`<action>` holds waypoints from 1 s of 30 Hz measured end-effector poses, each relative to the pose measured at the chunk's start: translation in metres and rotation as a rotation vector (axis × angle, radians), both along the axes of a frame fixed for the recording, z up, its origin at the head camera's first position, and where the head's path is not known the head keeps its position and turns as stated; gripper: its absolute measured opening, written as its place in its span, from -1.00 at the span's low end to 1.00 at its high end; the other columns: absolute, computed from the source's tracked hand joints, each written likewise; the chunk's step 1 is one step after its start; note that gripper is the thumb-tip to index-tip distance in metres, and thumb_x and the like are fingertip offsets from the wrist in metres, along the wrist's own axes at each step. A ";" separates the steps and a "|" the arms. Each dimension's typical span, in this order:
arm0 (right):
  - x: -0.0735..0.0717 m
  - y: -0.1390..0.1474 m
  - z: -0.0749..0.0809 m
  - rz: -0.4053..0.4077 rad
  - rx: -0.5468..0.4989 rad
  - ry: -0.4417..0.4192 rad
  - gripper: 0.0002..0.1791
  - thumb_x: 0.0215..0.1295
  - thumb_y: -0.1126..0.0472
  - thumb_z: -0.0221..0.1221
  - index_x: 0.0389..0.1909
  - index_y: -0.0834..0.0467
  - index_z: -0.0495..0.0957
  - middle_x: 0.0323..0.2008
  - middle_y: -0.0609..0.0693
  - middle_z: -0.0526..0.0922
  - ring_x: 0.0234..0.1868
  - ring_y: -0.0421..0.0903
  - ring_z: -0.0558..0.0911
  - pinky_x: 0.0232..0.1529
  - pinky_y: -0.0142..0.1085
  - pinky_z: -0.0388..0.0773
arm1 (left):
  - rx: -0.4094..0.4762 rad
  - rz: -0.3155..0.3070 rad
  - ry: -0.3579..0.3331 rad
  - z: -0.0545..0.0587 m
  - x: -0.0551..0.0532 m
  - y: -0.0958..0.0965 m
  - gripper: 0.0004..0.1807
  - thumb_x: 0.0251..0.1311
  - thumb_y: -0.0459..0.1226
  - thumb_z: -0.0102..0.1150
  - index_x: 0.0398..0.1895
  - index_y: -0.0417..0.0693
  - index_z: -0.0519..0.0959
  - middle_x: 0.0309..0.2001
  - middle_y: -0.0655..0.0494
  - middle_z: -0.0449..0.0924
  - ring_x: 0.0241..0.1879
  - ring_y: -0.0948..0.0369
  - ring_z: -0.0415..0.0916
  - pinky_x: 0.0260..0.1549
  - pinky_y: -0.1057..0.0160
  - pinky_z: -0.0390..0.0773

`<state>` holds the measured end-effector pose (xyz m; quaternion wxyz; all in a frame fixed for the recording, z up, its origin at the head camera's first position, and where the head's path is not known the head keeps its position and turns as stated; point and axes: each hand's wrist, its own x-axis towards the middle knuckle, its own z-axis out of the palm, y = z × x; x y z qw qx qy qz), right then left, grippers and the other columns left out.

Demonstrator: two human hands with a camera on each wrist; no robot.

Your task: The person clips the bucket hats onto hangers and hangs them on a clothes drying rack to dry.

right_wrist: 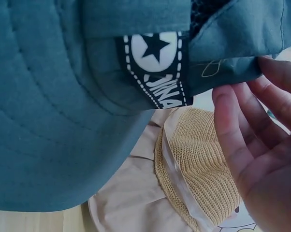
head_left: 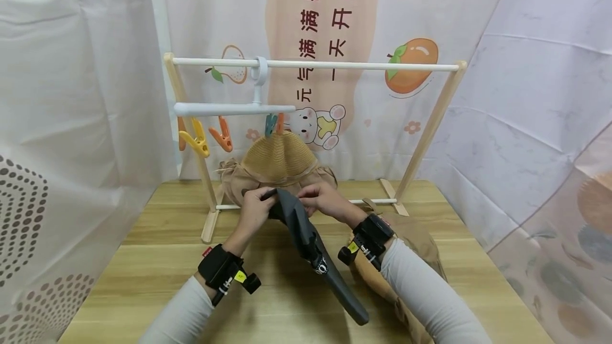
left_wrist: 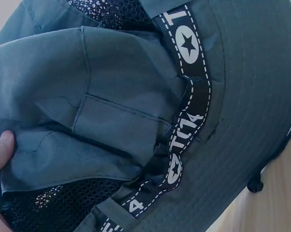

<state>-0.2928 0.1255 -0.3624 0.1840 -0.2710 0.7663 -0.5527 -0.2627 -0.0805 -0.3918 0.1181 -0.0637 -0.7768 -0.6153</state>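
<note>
A dark grey-green bucket hat (head_left: 290, 214) is held up over the table, its wide brim slanting down to the right. My left hand (head_left: 255, 208) pinches one side of its crown, and my right hand (head_left: 327, 201) pinches the other. The left wrist view shows the hat's inside: mesh panels and a black printed sweatband (left_wrist: 188, 46), with the left thumb (left_wrist: 6, 145) on the crown cloth. In the right wrist view, the right fingers (right_wrist: 227, 116) grip the crown's edge. Behind it, a tan hat with a straw crown (head_left: 279, 155) hangs from a teal and an orange clip.
A wooden rack with a white bar (head_left: 334, 64) spans the back. On the bar is a light-blue hanger (head_left: 224, 109), with a yellow clip (head_left: 197, 139) and orange clips (head_left: 222, 134). Another tan hat (head_left: 421, 238) lies on the table (head_left: 158, 259), partly under the right forearm.
</note>
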 end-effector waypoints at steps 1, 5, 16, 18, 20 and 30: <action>0.000 -0.001 0.000 -0.004 -0.002 -0.009 -0.72 0.39 0.37 0.03 -0.09 0.50 0.57 -0.42 -0.16 0.64 -0.49 -0.27 0.61 -0.36 -0.35 0.63 | 0.008 0.008 0.009 0.001 0.000 0.000 -0.86 0.25 -0.38 0.20 -0.34 -0.25 0.72 -0.46 -0.04 0.66 -0.58 0.28 0.42 -0.53 0.38 0.40; -0.003 -0.008 0.002 -0.011 -0.012 -0.017 -0.73 0.40 0.34 0.04 -0.08 0.47 0.58 -0.40 -0.13 0.64 -0.48 -0.24 0.61 -0.33 -0.28 0.64 | 0.045 0.048 0.062 0.002 0.001 -0.003 -0.87 0.24 -0.39 0.21 -0.33 -0.27 0.72 -0.38 -0.14 0.68 -0.56 0.33 0.43 -0.50 0.41 0.41; -0.004 -0.016 0.007 -0.018 -0.049 -0.010 -0.72 0.41 0.36 0.02 -0.06 0.51 0.55 -0.37 -0.12 0.64 -0.50 -0.27 0.60 -0.36 -0.30 0.61 | 0.077 0.068 0.141 0.007 -0.002 -0.006 -0.89 0.19 -0.37 0.28 -0.32 -0.25 0.73 -0.35 -0.12 0.72 -0.53 0.39 0.50 -0.48 0.44 0.46; -0.004 -0.017 0.010 -0.013 -0.043 -0.003 -0.73 0.40 0.36 0.03 -0.08 0.51 0.55 -0.38 -0.12 0.64 -0.51 -0.27 0.60 -0.34 -0.26 0.63 | 0.087 0.073 0.159 0.009 -0.002 -0.007 -0.90 0.18 -0.36 0.30 -0.35 -0.24 0.73 -0.37 -0.12 0.71 -0.54 0.39 0.49 -0.50 0.44 0.45; -0.005 -0.018 0.012 -0.013 -0.040 0.000 -0.74 0.39 0.37 0.03 -0.09 0.51 0.55 -0.39 -0.13 0.64 -0.51 -0.26 0.60 -0.36 -0.27 0.63 | 0.094 0.076 0.168 0.012 -0.001 -0.008 -0.90 0.17 -0.34 0.31 -0.35 -0.22 0.74 -0.36 -0.13 0.71 -0.56 0.38 0.50 -0.53 0.43 0.45; -0.005 -0.021 0.019 -0.034 -0.047 0.034 -0.77 0.33 0.40 0.08 -0.13 0.48 0.58 -0.43 -0.15 0.61 -0.52 -0.26 0.53 -0.43 -0.34 0.51 | 0.045 0.112 0.220 0.020 0.002 -0.011 -0.84 0.17 -0.19 0.35 -0.33 -0.10 0.75 -0.30 -0.09 0.72 -0.51 0.34 0.57 -0.49 0.39 0.53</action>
